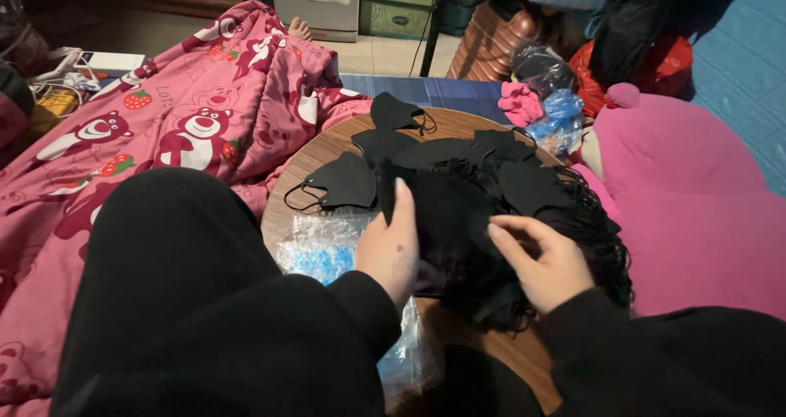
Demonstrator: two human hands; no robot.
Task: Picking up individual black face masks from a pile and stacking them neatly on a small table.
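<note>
Hands (475, 257) half-buried — black masks (458, 212) indistinct

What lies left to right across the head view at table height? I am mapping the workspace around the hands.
Pink bear-print blanket → clear plastic bag → left hand on the pile of black masks → right hand → pink plush cushion.
</note>
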